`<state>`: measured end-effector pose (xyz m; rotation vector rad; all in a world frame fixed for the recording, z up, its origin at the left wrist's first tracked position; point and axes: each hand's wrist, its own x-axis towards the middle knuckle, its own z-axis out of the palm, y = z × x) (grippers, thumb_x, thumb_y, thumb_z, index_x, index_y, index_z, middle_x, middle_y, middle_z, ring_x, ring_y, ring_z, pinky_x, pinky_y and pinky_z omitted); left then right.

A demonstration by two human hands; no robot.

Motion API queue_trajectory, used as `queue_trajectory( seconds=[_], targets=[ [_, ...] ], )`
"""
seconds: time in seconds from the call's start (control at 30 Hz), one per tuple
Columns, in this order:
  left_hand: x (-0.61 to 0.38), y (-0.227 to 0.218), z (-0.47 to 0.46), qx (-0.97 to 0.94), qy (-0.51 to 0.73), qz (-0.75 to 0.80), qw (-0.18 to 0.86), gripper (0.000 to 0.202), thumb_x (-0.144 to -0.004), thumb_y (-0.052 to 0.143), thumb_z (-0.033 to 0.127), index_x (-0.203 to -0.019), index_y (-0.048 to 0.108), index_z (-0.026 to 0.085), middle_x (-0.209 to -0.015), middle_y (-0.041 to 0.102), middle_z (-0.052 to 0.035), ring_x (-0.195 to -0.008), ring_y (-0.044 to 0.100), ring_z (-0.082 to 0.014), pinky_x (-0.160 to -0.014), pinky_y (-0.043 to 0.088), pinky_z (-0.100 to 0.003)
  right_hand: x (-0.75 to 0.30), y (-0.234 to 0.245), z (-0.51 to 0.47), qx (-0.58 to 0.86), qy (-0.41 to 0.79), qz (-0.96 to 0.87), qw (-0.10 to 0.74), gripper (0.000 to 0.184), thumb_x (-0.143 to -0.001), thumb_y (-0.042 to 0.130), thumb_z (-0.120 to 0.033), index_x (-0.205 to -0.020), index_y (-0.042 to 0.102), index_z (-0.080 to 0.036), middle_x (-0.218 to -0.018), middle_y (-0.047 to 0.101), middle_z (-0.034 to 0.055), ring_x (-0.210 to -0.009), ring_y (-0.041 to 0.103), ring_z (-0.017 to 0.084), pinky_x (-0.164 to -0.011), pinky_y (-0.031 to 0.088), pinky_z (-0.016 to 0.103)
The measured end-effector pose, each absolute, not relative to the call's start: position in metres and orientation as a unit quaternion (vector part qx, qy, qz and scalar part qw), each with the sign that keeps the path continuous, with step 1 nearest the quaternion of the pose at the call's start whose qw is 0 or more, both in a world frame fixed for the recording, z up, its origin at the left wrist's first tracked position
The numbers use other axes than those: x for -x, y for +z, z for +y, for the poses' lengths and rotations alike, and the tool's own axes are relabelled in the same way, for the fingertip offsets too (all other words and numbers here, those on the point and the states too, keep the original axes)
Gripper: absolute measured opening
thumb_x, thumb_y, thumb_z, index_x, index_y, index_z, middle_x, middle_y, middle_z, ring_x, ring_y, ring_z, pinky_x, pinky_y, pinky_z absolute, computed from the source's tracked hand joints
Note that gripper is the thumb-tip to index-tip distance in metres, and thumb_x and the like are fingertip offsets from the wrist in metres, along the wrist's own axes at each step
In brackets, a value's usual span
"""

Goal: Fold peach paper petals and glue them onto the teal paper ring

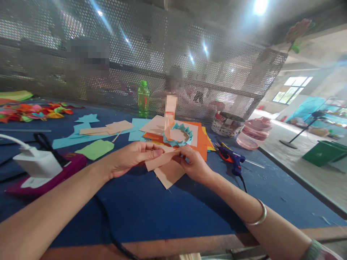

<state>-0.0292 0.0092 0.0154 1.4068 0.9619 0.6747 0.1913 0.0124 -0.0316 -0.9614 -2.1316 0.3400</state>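
Observation:
A strip of tan paper (pixel 163 160) is held at its two ends above the table. At its left end, my left hand (pixel 132 157) pinches it between thumb and fingers. My right hand (pixel 195 164) grips the right end, fingertips curled over its edge. Below the strip lies another tan paper piece (pixel 169 175), partly covered. Just beyond my hands is a ring of folded teal paper (pixel 191 137) with pointed edges, resting on orange and pale sheets. An orange sheet (pixel 200 150) shows beside my right hand.
A blue glue gun (pixel 235 160) lies on the right, near a basket (pixel 227 124) and a pink water jug (pixel 255 133). A green bottle (pixel 143 99) stands at the back. On the left are a purple power strip (pixel 73 160), a white charger (pixel 38 162) and colourful folded papers (pixel 35 111).

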Motion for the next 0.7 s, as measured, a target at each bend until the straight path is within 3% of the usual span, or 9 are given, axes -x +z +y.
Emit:
queue_trajectory(
  seconds=[0.3,0.5,0.7],
  targets=[
    [0.0294,0.0183,0.0053,-0.563,0.227,0.360,0.709,0.030,-0.078,0.071,0.041,-0.101,0.070,0.021,-0.099,0.072,-0.0054,-0.082,0.067,-0.0167,-0.071,0.052,-0.024,-0.1904,-0.0308,0.0107,0.339,0.122,-0.850,0.383,0.017,-0.088,0.046,-0.008,-0.089,0.060,-0.017,-0.084,0.062,0.0054,-0.081,0.054,0.017,-0.075,0.043,0.030],
    [0.0323,0.0168,0.0058,-0.546,0.204,0.358,0.729,0.030,-0.078,0.071,0.037,-0.104,0.069,0.021,-0.101,0.073,-0.0057,-0.088,0.067,-0.0161,-0.076,0.051,-0.022,-0.1901,-0.0298,0.0096,0.337,0.130,-0.848,0.389,0.021,-0.089,0.045,-0.008,-0.098,0.061,-0.018,-0.091,0.065,0.0062,-0.087,0.056,0.017,-0.079,0.044,0.031],
    [0.0335,0.0151,0.0081,-0.552,0.184,0.374,0.723,0.037,-0.073,0.076,0.034,-0.106,0.067,0.022,-0.106,0.071,-0.0067,-0.100,0.066,-0.0205,-0.078,0.051,-0.025,-0.1883,-0.0266,0.0036,0.351,0.145,-0.824,0.422,0.025,-0.087,0.053,-0.013,-0.111,0.056,-0.021,-0.099,0.062,0.0056,-0.088,0.056,0.016,-0.073,0.048,0.029]
  ],
)
